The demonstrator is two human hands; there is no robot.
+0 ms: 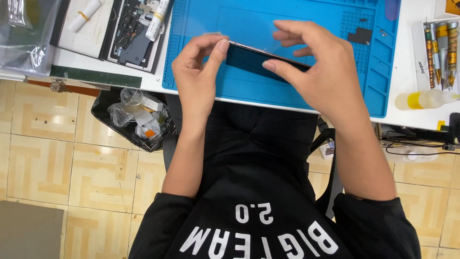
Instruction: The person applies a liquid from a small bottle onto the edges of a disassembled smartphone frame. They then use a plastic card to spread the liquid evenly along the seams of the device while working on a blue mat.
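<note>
Beige patterned floor tiles lie below a white workbench that carries a blue repair mat with moulded compartments along its far and right edges. Over the near part of the mat, both hands hold a thin dark phone screen panel edge-on, tilted so its long edge runs from upper left down to the right. The left hand pinches the panel's left end between thumb and fingertips, closed narrow on it. The right hand grips the right part, thumb under the near edge and fingers curled over the top, so it covers that end of the panel. The panel is lifted off the mat, not lying flat.

On the bench to the left sits an opened phone body in a dark tray, with a white tube across it. At the right stands a set of screwdrivers, and near them lies a small squeeze bottle with yellow liquid. Beside the person's left knee, a black bin holds plastic scraps.
</note>
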